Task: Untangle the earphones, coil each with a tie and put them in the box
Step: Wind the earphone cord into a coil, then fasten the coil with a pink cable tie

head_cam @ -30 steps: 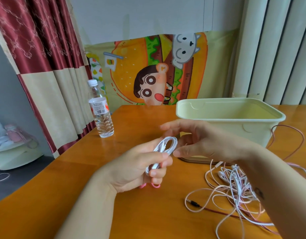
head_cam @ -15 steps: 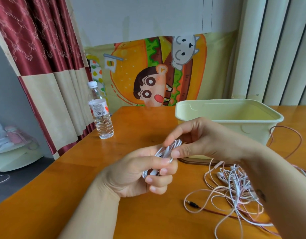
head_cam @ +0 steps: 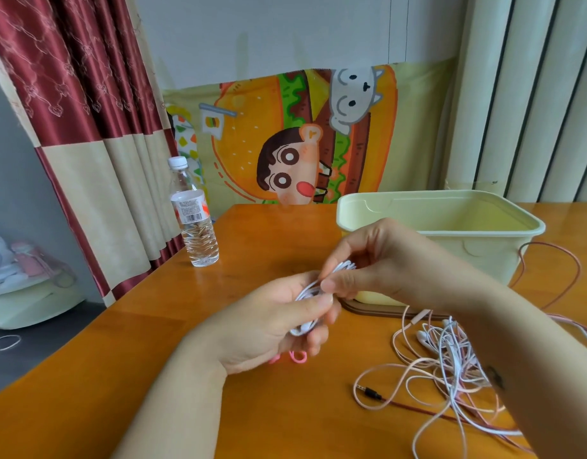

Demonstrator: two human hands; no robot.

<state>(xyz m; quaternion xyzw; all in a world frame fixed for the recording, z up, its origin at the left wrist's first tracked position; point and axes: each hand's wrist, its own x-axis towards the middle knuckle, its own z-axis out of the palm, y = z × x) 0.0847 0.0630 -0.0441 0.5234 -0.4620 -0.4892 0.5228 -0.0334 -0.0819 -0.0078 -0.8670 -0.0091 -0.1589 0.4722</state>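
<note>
My left hand [head_cam: 268,323] grips a coiled white earphone [head_cam: 310,294] above the wooden table [head_cam: 153,376]. My right hand [head_cam: 384,263] pinches the upper end of that coil with thumb and forefinger. Pink ties [head_cam: 297,357] peek out just under my left hand. A tangle of white, pink and dark red earphone cables [head_cam: 451,369] lies on the table at the right, partly under my right forearm. The pale yellow box [head_cam: 484,246] stands open behind my hands.
A water bottle [head_cam: 194,217] stands near the table's left edge. A brown lid [head_cam: 378,311] lies under the box. Red-and-beige curtains hang at the left, a cartoon cloth behind the table.
My right hand closed from spread fingers to a pinch on the coil's top. The pink ties show again below my left hand.
</note>
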